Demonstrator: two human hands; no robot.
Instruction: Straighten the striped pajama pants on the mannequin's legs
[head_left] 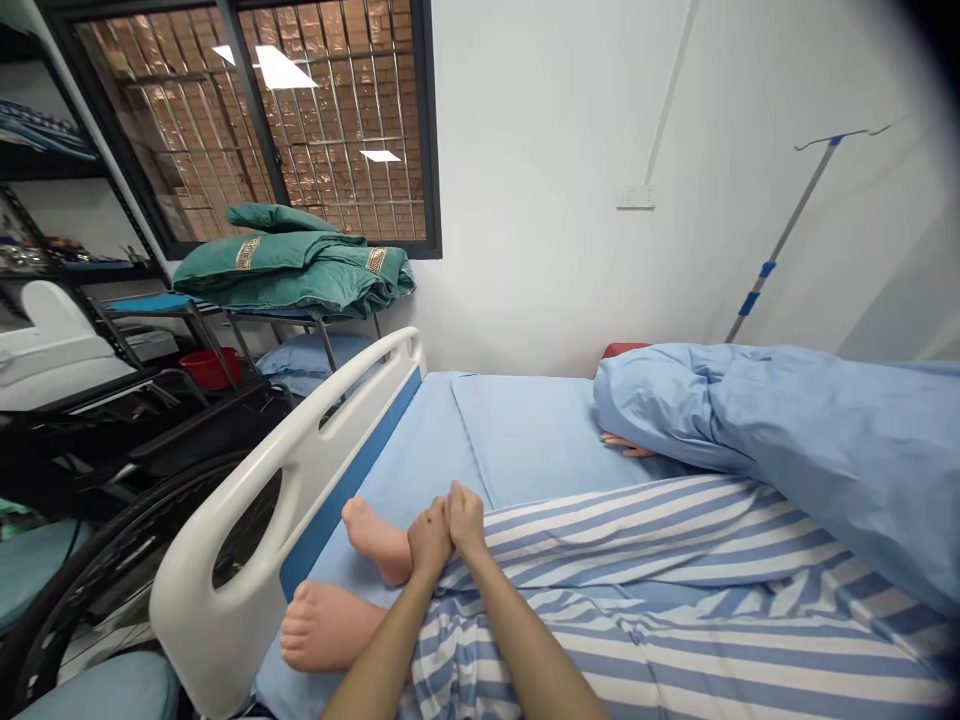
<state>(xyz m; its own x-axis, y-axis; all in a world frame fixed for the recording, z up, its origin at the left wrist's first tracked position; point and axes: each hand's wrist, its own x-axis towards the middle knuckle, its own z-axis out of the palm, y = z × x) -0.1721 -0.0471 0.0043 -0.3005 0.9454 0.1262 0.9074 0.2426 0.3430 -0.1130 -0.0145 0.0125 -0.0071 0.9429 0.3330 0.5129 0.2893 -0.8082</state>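
Beneath a barred window (255, 120) and a plain white wall (540, 180), a bed with a blue sheet (525, 430) fills the middle of the view, its white end board (304, 450) on the left. Both forearms reach up from the lower edge and converge, wrists bent, so that the left hand (430, 537) and right hand (466, 517) meet side by side, knuckles upward. Their fingers are curled in, closed on the hem of the far leg of the striped trousers (600, 530), at the ankle; the fingertips are hidden. Blue and white stripes run lengthwise along the trousers, creased on the far leg and bunched at the near cuff. Two bare, smooth feet (330, 628) protrude, and a blue quilt (787, 430) covers the legs' upper end.
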